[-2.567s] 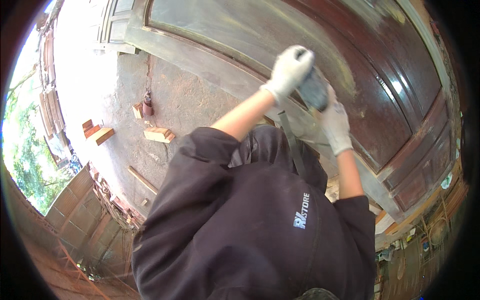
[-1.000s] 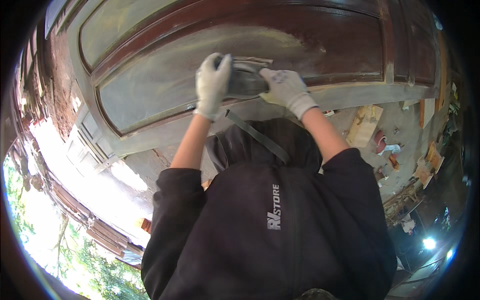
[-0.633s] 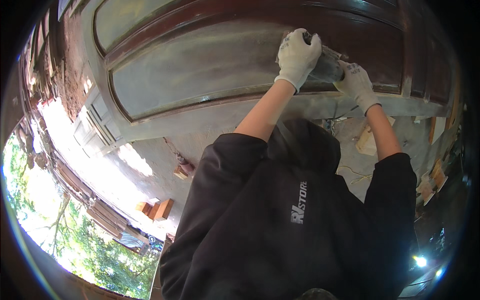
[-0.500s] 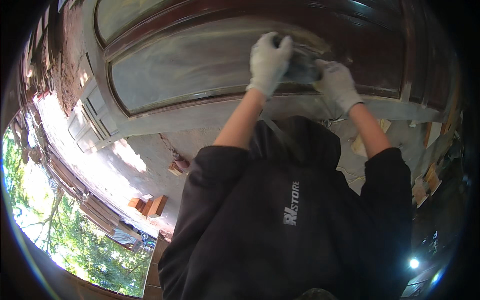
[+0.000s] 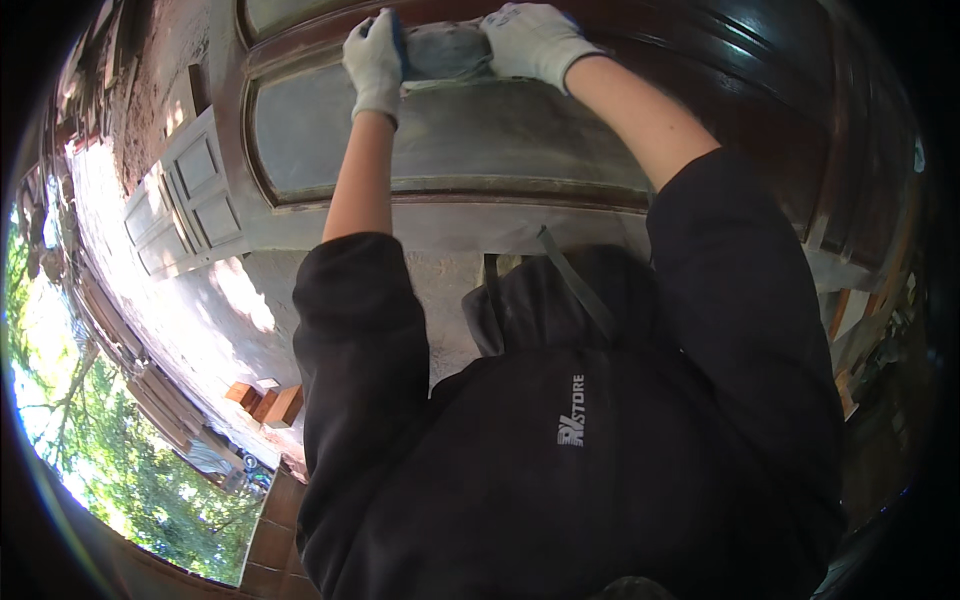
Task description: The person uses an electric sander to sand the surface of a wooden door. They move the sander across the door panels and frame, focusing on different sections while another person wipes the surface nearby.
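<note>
A large wooden door (image 5: pixel 440 218) lies across the far part of the view. It has recessed panels, dulled by pale dust on the left and dark, glossy reddish brown on the right. My left hand (image 5: pixel 376 62), in a whitish glove with a blue palm, grips the left end of a dusty grey sheet (image 5: pixel 447 50). My gloved right hand (image 5: pixel 538 45) has hold of its right end. The sheet lies against the upper part of the long dusty panel (image 5: pixel 490 135), by its far moulding. Whether it is sandpaper or cloth I cannot tell.
A pale panelled door (image 5: pixel 190 205) stands off to the left. Several orange-brown blocks (image 5: pixel 284 406) lie on the concrete floor (image 5: pixel 345 300). Stacked boards (image 5: pixel 160 400) line the left side, with bright greenery (image 5: pixel 160 500) beyond.
Both my hands have swept left and farther up the panel with the grey sheet between them. My view has shifted a little, and my right arm now reaches farther across.
</note>
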Demonstrator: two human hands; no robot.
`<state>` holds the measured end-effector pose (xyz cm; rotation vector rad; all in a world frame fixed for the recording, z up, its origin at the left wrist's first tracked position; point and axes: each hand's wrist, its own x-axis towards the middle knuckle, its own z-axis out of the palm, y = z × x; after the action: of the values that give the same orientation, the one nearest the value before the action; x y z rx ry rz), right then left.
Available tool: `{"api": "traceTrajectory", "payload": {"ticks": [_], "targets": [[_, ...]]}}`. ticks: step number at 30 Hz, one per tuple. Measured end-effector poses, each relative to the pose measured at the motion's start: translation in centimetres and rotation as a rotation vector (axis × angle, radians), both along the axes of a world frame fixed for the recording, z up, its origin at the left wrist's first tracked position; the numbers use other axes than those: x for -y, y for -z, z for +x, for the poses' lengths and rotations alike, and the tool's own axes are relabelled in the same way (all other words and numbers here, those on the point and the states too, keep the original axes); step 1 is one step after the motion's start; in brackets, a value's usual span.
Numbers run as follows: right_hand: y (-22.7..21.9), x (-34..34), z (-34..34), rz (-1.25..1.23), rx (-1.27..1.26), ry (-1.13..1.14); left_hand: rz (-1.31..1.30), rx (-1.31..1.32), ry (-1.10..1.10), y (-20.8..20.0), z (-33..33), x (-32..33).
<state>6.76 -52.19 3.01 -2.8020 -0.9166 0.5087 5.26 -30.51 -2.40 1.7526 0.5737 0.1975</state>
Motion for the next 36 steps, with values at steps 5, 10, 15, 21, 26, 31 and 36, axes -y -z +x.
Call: {"api": "traceTrajectory", "payload": {"ticks": [5,10,15,21,26,31,36], "targets": [[-0.5,2.1,-4.5,-0.108,-0.121,0.011,-0.085,-0.064,0.020,-1.5,-5.8,3.6],[-1.0,5.4,-14.2,-0.146,-0.292,0.024,-0.060,-0.241,0.056,-2.9,-16.4,7.9],[0.0,5.3,-15.7,-0.168,-0.308,0.033,-0.135,-0.234,0.004,-3.4,-17.7,7.7],[0.3,1.0,-5.6,-0.123,-0.031,0.013,0.002,-0.041,0.139,-1.4,-4.6,2.0],[-1.3,-1.5,1.4,-0.265,-0.173,0.149,0.122,-0.030,0.137,-2.1,2.1,1.7],[-0.5,0.4,-5.4,-0.189,-0.142,0.046,0.244,-0.072,0.244,-1.7,-5.6,2.1],[-0.2,0.1,-14.8,-0.144,-0.339,-0.002,0.001,-0.238,-0.020,-0.3,-17.8,2.4]]}}
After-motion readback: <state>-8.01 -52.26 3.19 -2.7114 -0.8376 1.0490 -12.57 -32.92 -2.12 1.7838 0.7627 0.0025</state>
